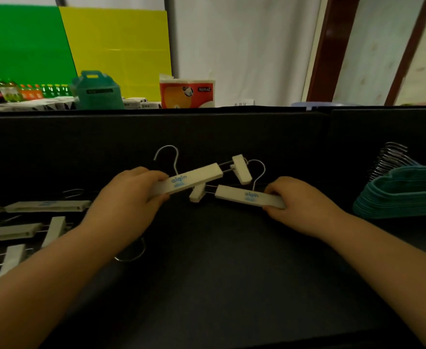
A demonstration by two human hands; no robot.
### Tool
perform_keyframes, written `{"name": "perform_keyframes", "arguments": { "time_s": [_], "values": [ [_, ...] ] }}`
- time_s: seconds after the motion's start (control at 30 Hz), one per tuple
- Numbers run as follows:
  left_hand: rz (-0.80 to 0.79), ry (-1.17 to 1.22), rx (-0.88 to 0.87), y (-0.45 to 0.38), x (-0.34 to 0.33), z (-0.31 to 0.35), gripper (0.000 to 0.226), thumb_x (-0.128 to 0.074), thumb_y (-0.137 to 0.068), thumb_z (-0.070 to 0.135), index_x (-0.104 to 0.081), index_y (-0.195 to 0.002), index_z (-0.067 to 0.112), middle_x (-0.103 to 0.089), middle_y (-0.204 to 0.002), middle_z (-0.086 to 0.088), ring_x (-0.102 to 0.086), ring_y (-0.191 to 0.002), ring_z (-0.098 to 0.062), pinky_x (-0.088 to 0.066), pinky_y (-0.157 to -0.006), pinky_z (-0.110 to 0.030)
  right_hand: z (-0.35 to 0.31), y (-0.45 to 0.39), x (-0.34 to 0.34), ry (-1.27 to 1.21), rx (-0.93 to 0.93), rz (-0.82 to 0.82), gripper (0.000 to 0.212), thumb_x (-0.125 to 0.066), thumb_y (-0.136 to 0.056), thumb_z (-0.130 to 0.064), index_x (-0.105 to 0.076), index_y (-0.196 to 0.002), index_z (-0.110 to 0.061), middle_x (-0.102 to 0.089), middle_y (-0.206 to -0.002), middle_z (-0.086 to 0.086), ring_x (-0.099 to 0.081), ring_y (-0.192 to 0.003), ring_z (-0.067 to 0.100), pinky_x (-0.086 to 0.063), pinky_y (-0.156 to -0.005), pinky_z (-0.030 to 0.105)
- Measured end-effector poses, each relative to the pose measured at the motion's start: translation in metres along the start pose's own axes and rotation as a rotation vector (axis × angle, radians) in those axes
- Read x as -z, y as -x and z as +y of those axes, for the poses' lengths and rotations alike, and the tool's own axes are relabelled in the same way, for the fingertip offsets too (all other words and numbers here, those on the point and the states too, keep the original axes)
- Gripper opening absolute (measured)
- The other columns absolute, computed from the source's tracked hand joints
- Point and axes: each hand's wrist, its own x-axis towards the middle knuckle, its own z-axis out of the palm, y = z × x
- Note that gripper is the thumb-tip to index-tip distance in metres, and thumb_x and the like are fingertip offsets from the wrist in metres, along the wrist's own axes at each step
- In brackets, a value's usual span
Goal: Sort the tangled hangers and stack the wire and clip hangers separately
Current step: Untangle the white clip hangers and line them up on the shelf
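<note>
**Both grips closed on white clip hangers above the dark surface**

Left grip [128, 195]: the hand curls round the left end of a white clip hanger [194, 178], thumb below and fingers over the top edge of the bar. That hanger tilts up to the right, its metal hook [167, 156] rising behind the bar and one clip [242, 169] sitting at its far right end on the twin wire rails.

Right grip [300, 200]: the hand pinches the right end of a second white clip hanger [249, 197], fingers curled round the bar. This bar slopes slightly down to the right, with its own hook [258, 170] arching up beside the first hanger's clip. A clip [197, 195] on this second hanger lies under the first bar, so the two hangers cross near the middle; whether they are truly caught on each other cannot be told.

Both hangers are held above the dark surface [219, 260], in the middle of the view.

More white clip hangers [30, 227] lie loosely piled at the left edge of the surface, partly hidden by the left forearm. A neat stack of teal hangers [403, 195] with bunched metal hooks rests at the far right.

Beyond the dark back wall stand a pack of paper rolls [186, 93], a teal box [97, 90] and a row of bottles [18, 91].
</note>
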Motion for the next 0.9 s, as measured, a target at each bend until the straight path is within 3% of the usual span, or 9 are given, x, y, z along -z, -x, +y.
{"name": "perform_keyframes", "arguments": {
  "time_s": [0.2, 0.47, 0.6, 0.9],
  "values": [
    [0.114, -0.039, -0.079, 0.033, 0.010, -0.021, 0.045, -0.059, -0.089, 0.034, -0.052, -0.133, 0.027, -0.055, -0.114, 0.007, -0.044, -0.091, -0.004, -0.038, -0.074, -0.024, -0.014, 0.030, 0.001, 0.044, -0.009, 0.014, 0.037, -0.069, -0.087, -0.037, -0.058, -0.122, -0.033, -0.054, -0.112, -0.015, -0.055, -0.097, 0.003, -0.050, -0.085, 0.025],
    [0.142, -0.012, -0.186, 0.044, 0.010, 0.005, 0.047, -0.059, -0.087, 0.036, -0.053, -0.133, 0.026, -0.057, -0.115, 0.006, -0.047, -0.094, -0.007, -0.041, -0.075, -0.027, -0.006, 0.084, 0.022, 0.016, -0.024, 0.165, 0.034, -0.070, -0.086, -0.034, -0.060, -0.119, -0.032, -0.051, -0.102, -0.018, -0.053, -0.089, 0.002, -0.047, -0.078, 0.024],
    [0.127, 0.015, -0.193, 0.048, 0.008, 0.038, 0.048, -0.058, -0.087, 0.038, -0.050, -0.134, 0.028, -0.057, -0.120, 0.006, -0.051, -0.106, -0.013, -0.044, -0.087, -0.032, 0.011, 0.117, 0.037, 0.031, -0.027, 0.191, 0.034, -0.069, -0.085, -0.035, -0.061, -0.117, -0.032, -0.052, -0.101, -0.018, -0.053, -0.088, 0.002, -0.049, -0.077, 0.026],
    [0.132, 0.043, -0.312, 0.055, -0.011, 0.165, 0.045, -0.059, -0.087, 0.036, -0.053, -0.131, 0.025, -0.058, -0.118, 0.004, -0.052, -0.106, -0.014, -0.043, -0.086, -0.032, 0.099, 0.215, 0.086, 0.100, -0.102, 0.255, 0.030, -0.063, -0.088, -0.037, -0.062, -0.118, -0.032, -0.055, -0.099, -0.015, -0.054, -0.086, 0.005, -0.050, -0.070, 0.029]
  ]
}}
